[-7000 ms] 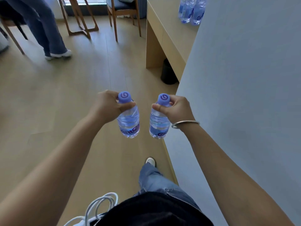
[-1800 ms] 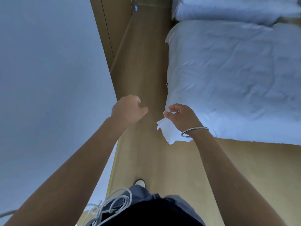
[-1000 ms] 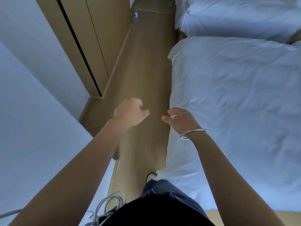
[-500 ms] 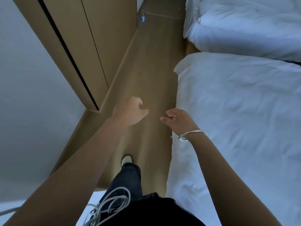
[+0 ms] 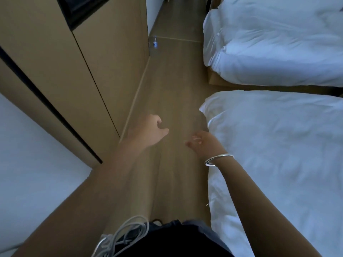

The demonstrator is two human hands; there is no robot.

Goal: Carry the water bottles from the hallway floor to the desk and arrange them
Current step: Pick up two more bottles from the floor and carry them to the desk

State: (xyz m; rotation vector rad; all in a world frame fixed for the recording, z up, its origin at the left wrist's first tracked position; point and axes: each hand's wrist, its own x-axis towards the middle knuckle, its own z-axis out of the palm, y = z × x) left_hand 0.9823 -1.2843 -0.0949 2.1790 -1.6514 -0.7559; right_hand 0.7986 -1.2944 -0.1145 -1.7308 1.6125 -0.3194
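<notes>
One small clear water bottle (image 5: 155, 43) with a blue label stands upright on the wooden floor, far ahead, close to the corner of the wardrobe. My left hand (image 5: 151, 131) and my right hand (image 5: 203, 142) are stretched out in front of me above the floor, a short gap between them. Both are empty, their fingers loosely curled and apart. A silver bangle sits on my right wrist. The bottle is well beyond both hands. The desk is out of view.
A tall wooden wardrobe (image 5: 74, 71) lines the left side of a narrow floor strip (image 5: 172, 89). Two beds with white duvets, a near bed (image 5: 278, 154) and a far bed (image 5: 274, 43), fill the right. A white wall (image 5: 27, 154) is at lower left. White cables hang at my waist.
Seven seconds ago each hand held a bottle near the desk; now both are empty. Over the last second I have moved forward along the beds, and the floor bottle looks nearer.
</notes>
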